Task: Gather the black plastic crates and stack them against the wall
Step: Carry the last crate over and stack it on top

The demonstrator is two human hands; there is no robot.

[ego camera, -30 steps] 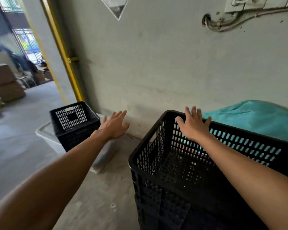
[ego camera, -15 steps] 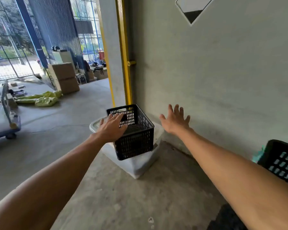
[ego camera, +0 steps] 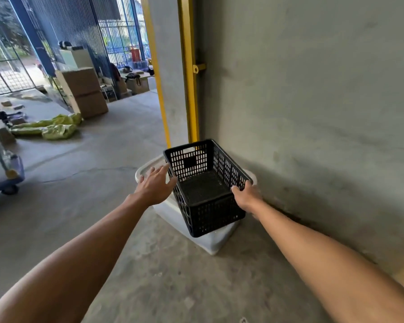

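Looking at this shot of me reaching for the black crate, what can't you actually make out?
- Right hand fingers: curled past the crate rim, hidden in the head view.
- White tub contents: covered by the crate.
- Left hand: whether it touches the crate is unclear.
- Items by the far gate: too small.

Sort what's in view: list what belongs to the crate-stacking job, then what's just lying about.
Job:
black crate
right hand, gripping its rim
left hand, open at its left side
wall

Lying about:
white tub under the crate
cardboard boxes
yellow-green bags
cart
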